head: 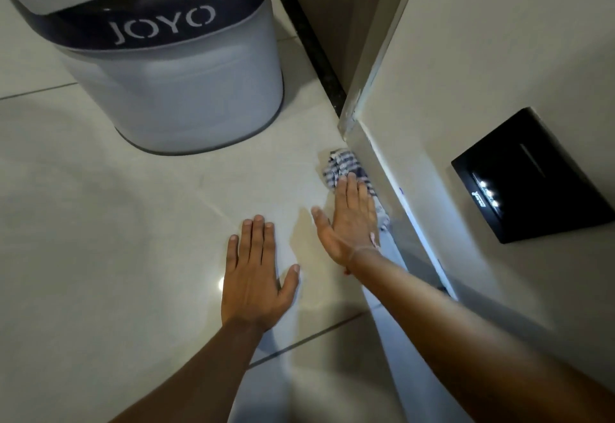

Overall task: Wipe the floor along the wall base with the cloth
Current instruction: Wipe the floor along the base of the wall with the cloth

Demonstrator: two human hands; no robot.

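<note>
The right hand (349, 219) lies flat with fingers spread, pressing the striped cloth (342, 168) against the wall base (392, 189). The left hand (256, 269) rests spread on the floor (133, 223) for balance.

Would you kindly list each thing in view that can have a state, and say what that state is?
cloth: crumpled, on the floor against the wall base, under the right hand's fingers.
right hand: flat, fingers straight, pressing the cloth.
left hand: flat on the floor tile, holding nothing.
bin: upright on the floor.
switch plate: on the wall, small lights glowing.
</note>
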